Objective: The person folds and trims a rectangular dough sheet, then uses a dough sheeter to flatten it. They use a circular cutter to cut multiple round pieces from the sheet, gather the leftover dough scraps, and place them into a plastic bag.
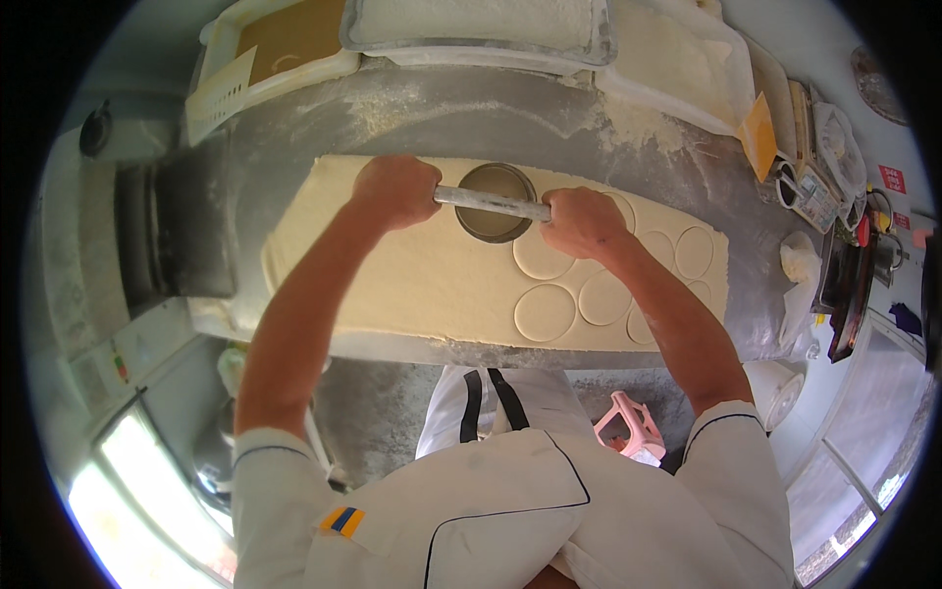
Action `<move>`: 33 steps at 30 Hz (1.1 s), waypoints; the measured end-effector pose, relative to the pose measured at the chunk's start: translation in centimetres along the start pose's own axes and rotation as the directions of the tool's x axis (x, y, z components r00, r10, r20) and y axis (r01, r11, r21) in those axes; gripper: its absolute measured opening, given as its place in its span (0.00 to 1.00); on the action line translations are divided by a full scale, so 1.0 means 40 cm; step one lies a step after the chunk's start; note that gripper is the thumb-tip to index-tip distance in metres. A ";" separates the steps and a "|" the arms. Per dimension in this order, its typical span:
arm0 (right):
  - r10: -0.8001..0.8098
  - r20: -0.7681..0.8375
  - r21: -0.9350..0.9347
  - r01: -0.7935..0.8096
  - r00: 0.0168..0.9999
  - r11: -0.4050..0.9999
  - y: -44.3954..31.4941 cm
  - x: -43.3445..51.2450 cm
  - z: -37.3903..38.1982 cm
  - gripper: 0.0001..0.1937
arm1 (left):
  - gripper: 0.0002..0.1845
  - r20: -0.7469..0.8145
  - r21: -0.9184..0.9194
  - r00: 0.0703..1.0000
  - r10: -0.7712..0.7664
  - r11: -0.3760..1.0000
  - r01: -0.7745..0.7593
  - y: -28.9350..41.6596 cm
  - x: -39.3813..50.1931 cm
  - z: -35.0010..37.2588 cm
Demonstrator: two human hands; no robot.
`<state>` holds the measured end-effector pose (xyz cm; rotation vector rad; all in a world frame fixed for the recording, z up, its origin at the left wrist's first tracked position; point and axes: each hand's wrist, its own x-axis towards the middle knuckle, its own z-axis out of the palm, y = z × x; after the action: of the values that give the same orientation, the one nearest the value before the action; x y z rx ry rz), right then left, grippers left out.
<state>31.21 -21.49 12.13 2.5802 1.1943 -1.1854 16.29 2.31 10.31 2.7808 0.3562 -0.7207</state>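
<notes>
A wide sheet of rolled dough (412, 280) lies on the floured metal worktop. Both my hands grip a metal bar (491, 202) that crosses over a round metal cutter ring (495, 171) standing on the dough. My left hand (397, 193) is closed around the bar's left end, my right hand (585, 221) around its right end. Several round cuts mark the right part of the sheet, among them a cut dough circle (544, 313) near the front edge. Some circles are partly hidden under my right hand and forearm.
Along the worktop's back (309, 110) stand a white plastic crate (213, 110), a tray of flour (478, 26) and a white bin with flour (681, 59). A yellow scraper (758, 136) and a metal cup (787, 185) sit at the right. A pink plastic stool (636, 427) is on the floor.
</notes>
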 end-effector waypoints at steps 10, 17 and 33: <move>0.018 0.032 -0.053 -0.016 0.999 0.998 -0.010 0.015 0.000 0.15 | 0.09 0.094 0.136 0.996 -0.010 0.991 -0.003 0.004 0.016 0.008; 0.042 0.038 -0.042 -0.040 0.998 0.998 -0.013 0.015 0.009 0.14 | 0.09 0.134 0.129 0.991 0.025 0.991 -0.042 -0.006 0.035 0.000; 0.142 -0.048 0.142 -0.134 0.989 0.981 -0.031 -0.012 0.087 0.14 | 0.09 0.148 0.241 0.978 0.144 0.954 -0.177 -0.017 0.087 -0.035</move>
<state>28.03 -22.14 10.33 2.7642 0.9550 -1.2133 19.65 3.94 9.63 2.9323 0.0110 -0.9597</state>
